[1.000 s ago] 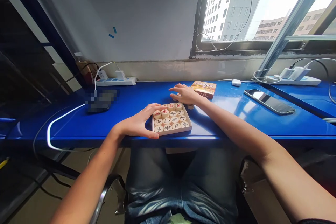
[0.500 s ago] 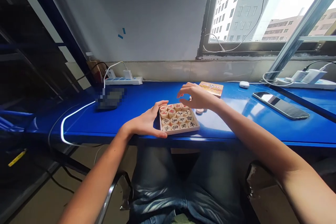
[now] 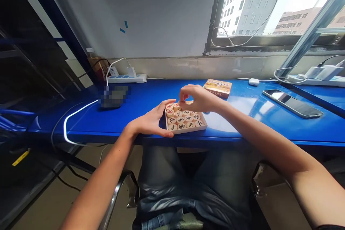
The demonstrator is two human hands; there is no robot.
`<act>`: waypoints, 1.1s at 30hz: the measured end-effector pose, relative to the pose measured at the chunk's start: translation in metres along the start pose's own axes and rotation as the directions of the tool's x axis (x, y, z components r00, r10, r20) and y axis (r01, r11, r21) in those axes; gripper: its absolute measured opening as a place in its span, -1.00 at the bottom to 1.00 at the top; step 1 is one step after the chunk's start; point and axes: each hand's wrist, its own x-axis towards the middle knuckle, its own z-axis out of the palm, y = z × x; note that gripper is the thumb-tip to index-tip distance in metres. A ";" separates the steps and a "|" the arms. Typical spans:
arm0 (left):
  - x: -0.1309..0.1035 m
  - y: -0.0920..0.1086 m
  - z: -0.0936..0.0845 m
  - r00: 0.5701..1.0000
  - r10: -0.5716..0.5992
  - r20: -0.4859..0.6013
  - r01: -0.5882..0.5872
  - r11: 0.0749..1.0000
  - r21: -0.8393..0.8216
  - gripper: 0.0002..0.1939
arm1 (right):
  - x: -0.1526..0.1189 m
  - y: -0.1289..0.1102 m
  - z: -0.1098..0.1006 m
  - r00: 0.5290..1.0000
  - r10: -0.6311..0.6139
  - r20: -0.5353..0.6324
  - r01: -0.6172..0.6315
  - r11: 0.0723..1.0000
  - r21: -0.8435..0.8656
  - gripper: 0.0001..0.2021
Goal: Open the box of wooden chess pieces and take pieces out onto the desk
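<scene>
A shallow light box [image 3: 188,131] filled with round wooden chess pieces [image 3: 188,118] lies near the desk's front edge. The pieces carry red or black characters. My left hand [image 3: 156,119] grips the box's left side, thumb at the near corner and fingers at the far one. Over the back rows is my right hand [image 3: 198,98], its fingers curled and pinched down at the red pieces. Whatever is between those fingertips is too hidden to make out. The right hand covers part of the back rows.
Behind my right hand lies a printed box [image 3: 217,88]. A phone [image 3: 293,103] and a white earbud case [image 3: 254,82] are at the right. Power strips [image 3: 129,78] with cables run along the wall, and a blurred dark object [image 3: 113,97] lies left.
My right hand has closed its fingers and lowered them onto the back rows of pieces. My left hand keeps its hold on the box. The view has shifted slightly.
</scene>
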 end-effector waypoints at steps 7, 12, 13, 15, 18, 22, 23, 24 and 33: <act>0.000 0.004 -0.002 1.000 0.000 0.022 0.000 1.000 -0.014 0.07 | -0.004 0.052 -0.001 0.958 0.265 -0.111 -0.262 0.964 0.044 -0.89; 0.000 0.005 -0.004 0.999 0.003 0.040 -0.001 0.999 -0.050 0.03 | 0.000 0.064 0.017 0.934 0.331 -0.137 -0.332 0.943 0.011 -0.85; 0.000 0.005 -0.004 0.999 -0.004 0.042 0.006 0.999 -0.050 0.03 | 0.001 0.066 0.019 0.938 0.315 -0.142 -0.321 0.947 -0.019 -0.84; 0.000 0.004 -0.005 0.999 -0.013 0.046 0.015 0.999 -0.048 0.03 | 0.003 0.068 0.021 0.953 0.293 -0.083 -0.298 0.952 -0.068 -0.78; -0.001 0.003 -0.004 0.999 -0.005 0.042 0.007 0.999 -0.044 0.04 | 0.004 0.064 0.013 0.947 0.322 0.003 -0.322 0.947 -0.004 -0.56; 0.000 -0.001 -0.002 1.000 -0.002 0.029 0.003 0.999 -0.037 0.11 | 0.004 0.036 0.001 0.947 0.221 -0.235 -0.224 0.975 0.012 -0.59; 0.000 -0.002 -0.002 1.000 -0.010 0.021 0.010 0.999 -0.031 0.15 | 0.004 0.025 0.002 0.959 0.143 -0.246 -0.155 0.988 -0.027 -0.66; 0.000 -0.003 -0.001 1.000 -0.018 0.012 0.018 1.000 -0.025 0.18 | 0.004 0.013 0.004 0.978 0.047 -0.203 -0.061 0.996 -0.060 -0.75; 0.001 -0.001 0.000 1.000 -0.021 0.009 0.021 1.000 -0.009 0.24 | 0.005 -0.033 0.035 0.991 -0.065 0.114 0.083 0.984 -0.161 -0.83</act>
